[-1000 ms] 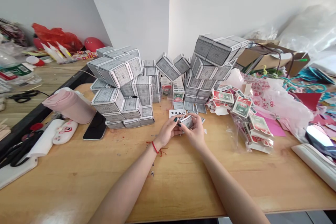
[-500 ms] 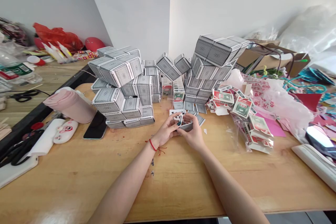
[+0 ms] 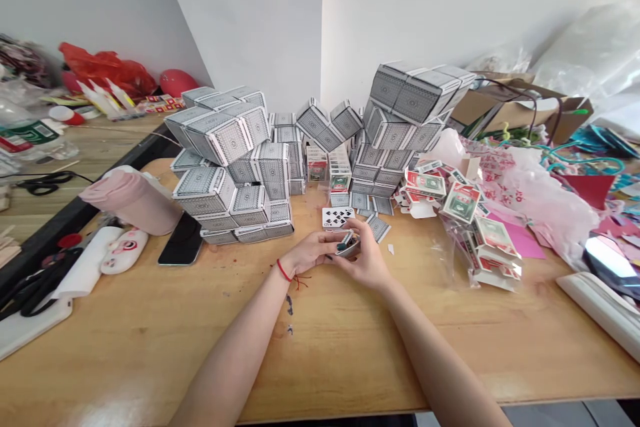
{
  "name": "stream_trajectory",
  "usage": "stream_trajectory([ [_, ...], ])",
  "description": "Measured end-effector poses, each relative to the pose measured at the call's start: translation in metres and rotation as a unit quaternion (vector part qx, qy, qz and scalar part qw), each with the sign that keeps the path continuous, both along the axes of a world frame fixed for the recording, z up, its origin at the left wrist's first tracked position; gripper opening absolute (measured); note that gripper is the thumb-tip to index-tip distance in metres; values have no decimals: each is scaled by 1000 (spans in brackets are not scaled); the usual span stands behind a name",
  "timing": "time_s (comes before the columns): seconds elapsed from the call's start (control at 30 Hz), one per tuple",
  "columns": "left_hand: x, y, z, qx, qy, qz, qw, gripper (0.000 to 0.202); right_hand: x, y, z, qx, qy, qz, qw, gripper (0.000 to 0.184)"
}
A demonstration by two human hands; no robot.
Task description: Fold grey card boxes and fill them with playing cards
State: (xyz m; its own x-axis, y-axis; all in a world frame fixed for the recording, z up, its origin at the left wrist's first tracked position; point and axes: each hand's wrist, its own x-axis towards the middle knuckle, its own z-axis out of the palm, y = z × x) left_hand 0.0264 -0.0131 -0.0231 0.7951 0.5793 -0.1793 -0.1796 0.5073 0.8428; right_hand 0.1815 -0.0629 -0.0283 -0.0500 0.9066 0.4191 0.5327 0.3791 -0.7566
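Both my hands meet at the middle of the wooden table. My left hand, with a red string on the wrist, and my right hand are closed together on a small stack of playing cards, held low over the tabletop. A face-up spade card lies flat just beyond my fingers. A few face-down cards lie to its right. Behind them rise piles of cubes built from grey-backed cards, with a taller pile at right.
A black phone and a pink roll lie at left, scissors at far left. Red and green card boxes in plastic and pink bags crowd the right. A cardboard box stands behind.
My hands have dropped toward the table with the cards. The face-up spade card, partly covered before, now lies in full view beyond my fingers.
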Motion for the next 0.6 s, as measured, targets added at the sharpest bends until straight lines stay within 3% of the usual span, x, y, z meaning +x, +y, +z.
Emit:
stream_trajectory([
  [0.13,-4,4,0,19,11,41,999,43,6,6,-4,-11,-5,-67,998,74],
  [0.23,-2,7,-3,28,0,101,994,46,12,14,-10,-73,88,-104,988,64],
  [0.4,6,5,-6,98,12,166,981,52,14,22,-11,-199,340,9,919,44],
  [0.5,11,2,-7,135,34,189,972,55,13,21,-7,-240,398,58,884,41],
  [0.6,13,-2,-8,160,37,205,965,59,12,19,-2,-248,424,81,867,44],
])
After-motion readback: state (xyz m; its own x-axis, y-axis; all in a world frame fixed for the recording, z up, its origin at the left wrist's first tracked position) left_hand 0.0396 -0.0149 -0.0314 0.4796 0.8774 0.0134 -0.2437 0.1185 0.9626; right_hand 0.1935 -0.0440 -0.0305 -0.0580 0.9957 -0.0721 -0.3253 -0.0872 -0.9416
